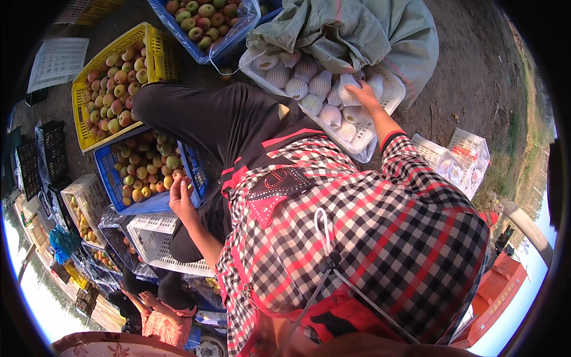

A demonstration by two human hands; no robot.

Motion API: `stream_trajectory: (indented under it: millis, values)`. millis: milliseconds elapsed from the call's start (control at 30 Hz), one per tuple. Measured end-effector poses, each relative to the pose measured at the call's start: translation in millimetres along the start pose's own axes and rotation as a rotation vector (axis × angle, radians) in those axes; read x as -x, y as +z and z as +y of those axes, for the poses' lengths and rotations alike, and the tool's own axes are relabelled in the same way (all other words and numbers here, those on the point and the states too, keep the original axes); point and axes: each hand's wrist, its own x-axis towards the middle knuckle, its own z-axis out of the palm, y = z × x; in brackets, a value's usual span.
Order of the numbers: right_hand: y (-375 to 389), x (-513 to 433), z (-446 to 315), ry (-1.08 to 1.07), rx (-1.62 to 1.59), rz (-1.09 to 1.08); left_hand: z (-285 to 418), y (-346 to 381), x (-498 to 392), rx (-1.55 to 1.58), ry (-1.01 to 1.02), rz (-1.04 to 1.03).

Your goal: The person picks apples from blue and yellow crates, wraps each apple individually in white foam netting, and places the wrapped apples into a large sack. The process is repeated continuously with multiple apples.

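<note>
My right hand (365,94) is closed around a fruit in a white foam net (348,89), over a white plastic crate (395,87) lined with clear film. Several more net-wrapped fruits (330,115) lie in that crate, partly under a grey-green woven sheet (361,31). At the left, my left hand (180,194) is raised at the near right side of a blue crate (151,206) of small red and yellow-green apples (151,168). Its fingertips overlap a reddish apple (178,173); whether they grip it is unclear.
A yellow crate (146,38) and another blue crate (156,15) hold apples ahead. An upturned-looking white crate (154,223) is beside my left knee. Small white crates (468,145) stand at right. Another person (167,323) sits at lower left among more crates.
</note>
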Motion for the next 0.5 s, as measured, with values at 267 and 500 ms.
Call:
stream_trajectory:
  millis: [267, 500]
  values:
    - [-8.6, -46.0, -3.9, 0.492, 0.038, -0.379, 0.5, 12.3, 4.7, 0.102, -0.022, 0.050]
    - [-5.8, -81.9, 3.8, 0.763, -0.113, -0.480, -12.0, 15.4, 13.6, 0.153, -0.047, 0.121]
